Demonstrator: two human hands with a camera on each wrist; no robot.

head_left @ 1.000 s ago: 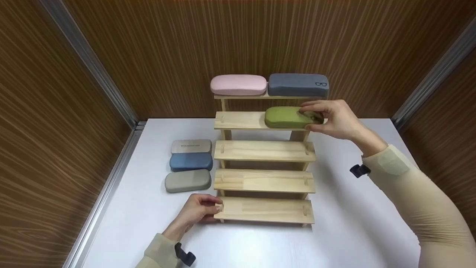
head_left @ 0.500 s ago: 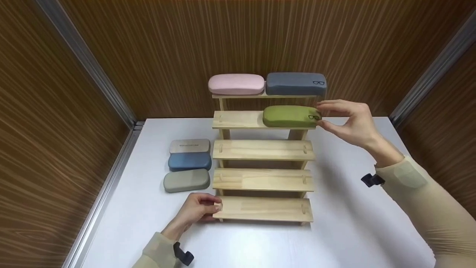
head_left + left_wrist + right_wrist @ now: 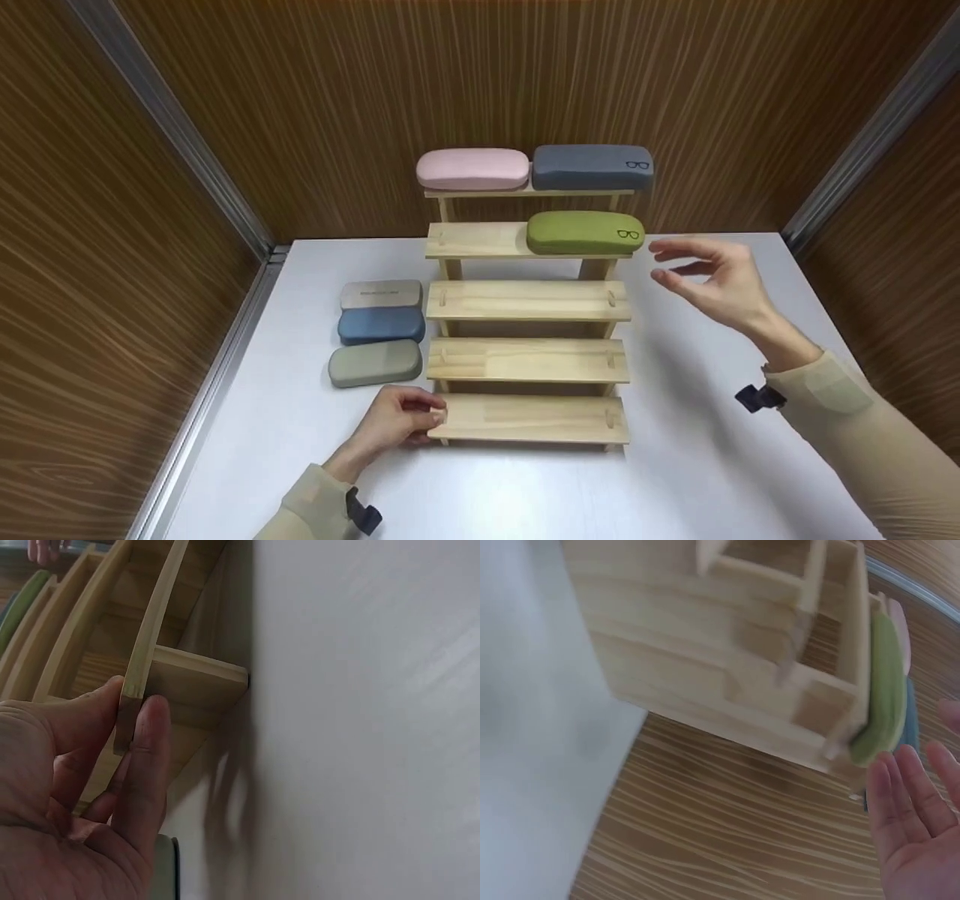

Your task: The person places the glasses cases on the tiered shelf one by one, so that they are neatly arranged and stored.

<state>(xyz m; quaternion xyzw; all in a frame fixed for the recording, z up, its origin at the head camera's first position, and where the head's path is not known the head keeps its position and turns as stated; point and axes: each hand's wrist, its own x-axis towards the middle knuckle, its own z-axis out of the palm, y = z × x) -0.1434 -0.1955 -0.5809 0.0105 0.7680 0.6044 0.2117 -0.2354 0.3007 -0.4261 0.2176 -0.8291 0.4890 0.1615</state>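
A stepped wooden rack [image 3: 525, 300] stands on the white table. My left hand [image 3: 397, 416] pinches the left end of its lowest shelf between thumb and fingers; the left wrist view shows the board's corner [image 3: 132, 694] in that grip. To the right of the second shelf from the top, my right hand [image 3: 712, 277] hangs in the air with fingers spread, holding nothing. Closest to it lies a green glasses case [image 3: 585, 232], on that shelf's right half. A pink glasses case [image 3: 472, 169] and a dark blue-grey glasses case [image 3: 592, 167] sit side by side on the top shelf.
Left of the rack, a beige glasses case [image 3: 381, 293], a blue glasses case [image 3: 381, 325] and a grey-green glasses case [image 3: 375, 364] lie in a column on the table [image 3: 255, 420]. Wood-grained panels [image 3: 525, 75] wall the table in at the back and sides.
My right hand has let go of the green glasses case and drawn away to the right and slightly down. The case stays on its shelf. My left hand keeps its hold on the lowest shelf.
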